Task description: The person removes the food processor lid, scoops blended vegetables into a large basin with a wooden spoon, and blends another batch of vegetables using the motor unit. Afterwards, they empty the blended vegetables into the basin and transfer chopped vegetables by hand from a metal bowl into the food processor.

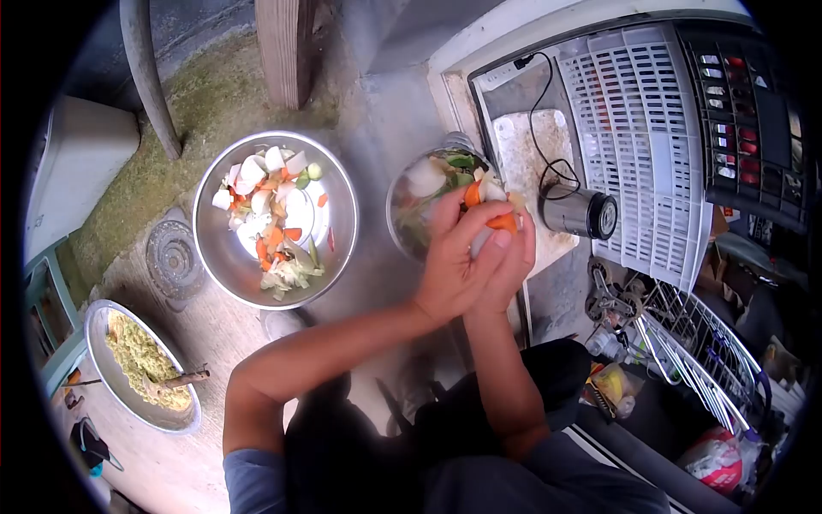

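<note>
My left hand and my right hand are cupped together around cut vegetable pieces, among them orange carrot pieces and white chunks. They are held at the right side of a round, see-through container. Inside it are white chunks and green leaves; my hands hide part of its opening. To the left, a wide steel basin holds white chunks, carrot pieces, pale leafy bits and a small red chilli.
At lower left sits a metal bowl of yellow-green mash with a stick in it. On the right are a white plastic crate, a corded steel cylinder and a wire cart. A wooden post stands at the top.
</note>
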`<act>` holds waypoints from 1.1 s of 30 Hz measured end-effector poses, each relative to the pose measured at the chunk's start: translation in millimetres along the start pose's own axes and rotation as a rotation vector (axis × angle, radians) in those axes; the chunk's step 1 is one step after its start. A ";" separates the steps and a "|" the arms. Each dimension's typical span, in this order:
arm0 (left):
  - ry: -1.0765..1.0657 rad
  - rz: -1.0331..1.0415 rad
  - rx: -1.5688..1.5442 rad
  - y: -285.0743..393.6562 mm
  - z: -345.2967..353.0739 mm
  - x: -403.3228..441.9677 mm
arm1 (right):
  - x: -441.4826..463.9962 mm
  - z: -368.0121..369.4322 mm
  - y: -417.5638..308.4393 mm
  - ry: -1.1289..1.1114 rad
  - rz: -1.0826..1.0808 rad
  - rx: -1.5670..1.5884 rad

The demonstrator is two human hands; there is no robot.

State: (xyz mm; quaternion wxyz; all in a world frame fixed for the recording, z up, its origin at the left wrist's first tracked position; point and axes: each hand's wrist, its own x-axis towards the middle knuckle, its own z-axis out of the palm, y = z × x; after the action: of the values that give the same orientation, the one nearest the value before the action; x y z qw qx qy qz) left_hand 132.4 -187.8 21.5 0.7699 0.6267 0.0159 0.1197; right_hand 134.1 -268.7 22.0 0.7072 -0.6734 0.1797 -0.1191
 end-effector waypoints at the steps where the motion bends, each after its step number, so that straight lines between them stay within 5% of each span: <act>1: -0.001 -0.025 -0.019 -5.1 -2.8 4.7 | 6.0 7.0 1.6 0.005 -0.014 -0.037; 4: -0.078 -0.124 0.048 -13.9 -17.1 11.3 | 25.7 8.4 10.8 -0.111 -0.159 -0.263; 12: -0.337 -0.019 0.546 -4.4 -48.2 17.0 | 47.9 -12.1 -5.0 -0.389 -0.086 -0.559; 18: -0.331 0.071 0.789 9.7 -57.5 13.1 | 55.9 -14.6 -18.5 -0.492 0.038 -0.647; 24: -0.469 0.271 0.956 8.0 -67.4 11.3 | 55.9 -15.5 -16.0 -0.568 -0.119 -0.818; 33: -0.463 0.301 0.933 -3.3 -71.2 -4.3 | 70.6 -6.1 4.2 -0.561 -0.409 -1.040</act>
State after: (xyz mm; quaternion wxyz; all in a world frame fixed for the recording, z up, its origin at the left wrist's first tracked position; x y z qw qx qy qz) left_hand 116.4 -120.9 2.5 0.3676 0.9074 -0.1924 0.0675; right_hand 195.3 -303.0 11.1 0.2702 -0.9559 -0.1109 0.0320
